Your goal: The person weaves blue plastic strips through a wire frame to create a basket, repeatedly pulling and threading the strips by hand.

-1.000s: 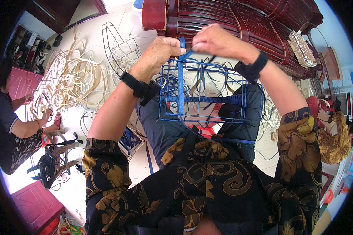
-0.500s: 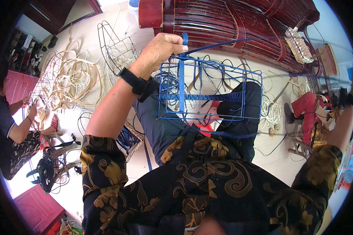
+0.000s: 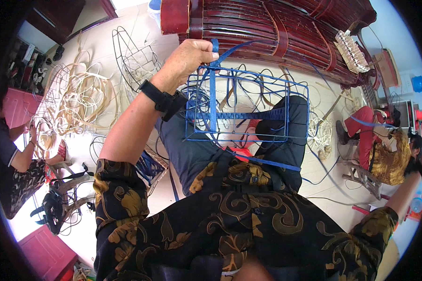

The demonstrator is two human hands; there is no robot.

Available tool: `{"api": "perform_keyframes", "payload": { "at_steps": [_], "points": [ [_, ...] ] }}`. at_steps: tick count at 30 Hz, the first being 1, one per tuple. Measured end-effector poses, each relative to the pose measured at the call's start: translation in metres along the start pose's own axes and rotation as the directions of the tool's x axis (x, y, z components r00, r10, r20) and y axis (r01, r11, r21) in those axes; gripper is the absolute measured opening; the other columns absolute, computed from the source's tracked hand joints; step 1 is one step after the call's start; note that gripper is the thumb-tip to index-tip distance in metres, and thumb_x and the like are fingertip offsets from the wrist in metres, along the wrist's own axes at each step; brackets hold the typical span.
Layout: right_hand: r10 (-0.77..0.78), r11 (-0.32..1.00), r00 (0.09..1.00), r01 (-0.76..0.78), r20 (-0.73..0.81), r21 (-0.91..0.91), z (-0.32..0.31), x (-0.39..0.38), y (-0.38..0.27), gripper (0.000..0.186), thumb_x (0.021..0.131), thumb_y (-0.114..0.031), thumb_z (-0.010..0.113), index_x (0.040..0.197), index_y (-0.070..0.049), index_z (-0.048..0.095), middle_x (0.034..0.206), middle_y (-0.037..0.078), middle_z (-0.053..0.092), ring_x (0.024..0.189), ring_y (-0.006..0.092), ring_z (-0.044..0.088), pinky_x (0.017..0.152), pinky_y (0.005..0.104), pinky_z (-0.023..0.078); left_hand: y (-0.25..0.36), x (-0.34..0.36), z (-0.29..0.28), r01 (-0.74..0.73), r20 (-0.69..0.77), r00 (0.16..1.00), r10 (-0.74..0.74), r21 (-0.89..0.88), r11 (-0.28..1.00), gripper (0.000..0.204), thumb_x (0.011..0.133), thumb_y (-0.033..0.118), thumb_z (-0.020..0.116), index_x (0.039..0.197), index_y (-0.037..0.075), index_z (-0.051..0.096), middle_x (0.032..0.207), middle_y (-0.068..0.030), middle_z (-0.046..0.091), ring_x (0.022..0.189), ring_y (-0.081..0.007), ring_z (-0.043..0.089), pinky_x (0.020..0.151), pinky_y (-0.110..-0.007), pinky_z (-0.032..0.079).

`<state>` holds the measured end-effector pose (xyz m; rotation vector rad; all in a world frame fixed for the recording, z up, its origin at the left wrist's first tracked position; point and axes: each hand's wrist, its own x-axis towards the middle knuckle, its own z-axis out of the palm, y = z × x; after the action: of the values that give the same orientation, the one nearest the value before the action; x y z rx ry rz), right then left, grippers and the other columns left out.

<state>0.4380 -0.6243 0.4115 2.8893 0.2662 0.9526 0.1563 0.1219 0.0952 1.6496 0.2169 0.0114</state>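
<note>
My left hand [image 3: 195,56] is closed in a pinch on a flat blue strip [image 3: 241,47], at the far left top corner of a blue wire basket frame [image 3: 248,139]. A small blue coil [image 3: 214,45] shows at its fingertips. The frame rests over my lap, with strip wound down one upright and a woven blue band [image 3: 248,115] across it. From the left hand the strip arcs loosely to the right, blurred in places. My right forearm [image 3: 402,193] reaches to the right rim, wearing a dark wristband; the hand beyond it is lost at the picture's edge.
A dark red slatted bench [image 3: 239,35] stands ahead, with a pale woven piece [image 3: 352,51] at its right. Pale strips [image 3: 82,100] and a wire frame [image 3: 131,56] lie on the floor. One person [image 3: 21,154] sits at left, another [image 3: 389,157] at right.
My right arm has swung lower along the right rim. The blue strip, nearly straight before, now hangs in a looser curve. The left hand still pinches it at the frame's corner.
</note>
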Motion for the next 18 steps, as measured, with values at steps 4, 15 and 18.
{"api": "perform_keyframes", "payload": {
  "at_steps": [4,15,18],
  "points": [
    [-0.457,0.804,0.886,0.375,0.077,0.461,0.053,-0.054,-0.271,0.036,0.098,-0.023,0.062,0.128,-0.004,0.064,0.131,0.011,0.065,0.121,0.0254,0.061,0.103,0.0338,0.046,0.001,-0.001,-0.002,-0.014,0.008,1.000,0.014,0.030,0.999,0.019,0.098,0.014,0.065,0.080,0.007,0.066,0.074,-0.0004,0.068,0.060,-0.0033,0.053,0.051,-0.019,0.037],
    [-0.958,0.224,0.273,0.507,0.091,0.832,0.114,-0.165,-0.631,0.037,0.092,-0.032,0.066,0.116,-0.003,0.069,0.107,0.019,0.069,0.101,0.0334,0.065,0.089,0.0440,0.051,0.000,-0.010,0.001,0.022,-0.133,0.991,-0.019,0.023,0.999,0.020,0.094,0.012,0.067,0.076,0.007,0.063,0.067,0.0027,0.059,0.057,-0.0050,0.051,0.049,-0.022,0.036],
    [-0.946,0.180,0.320,0.418,0.041,0.891,0.131,-0.162,-0.628,0.023,0.092,-0.024,0.067,0.101,-0.004,0.072,0.088,0.014,0.070,0.082,0.0289,0.067,0.076,0.0403,0.052,0.001,-0.006,0.004,0.003,-0.104,0.995,0.001,0.043,0.999,0.015,0.096,0.011,0.066,0.082,0.007,0.066,0.070,0.0037,0.061,0.059,-0.0038,0.050,0.051,-0.021,0.037]
  ]
}}
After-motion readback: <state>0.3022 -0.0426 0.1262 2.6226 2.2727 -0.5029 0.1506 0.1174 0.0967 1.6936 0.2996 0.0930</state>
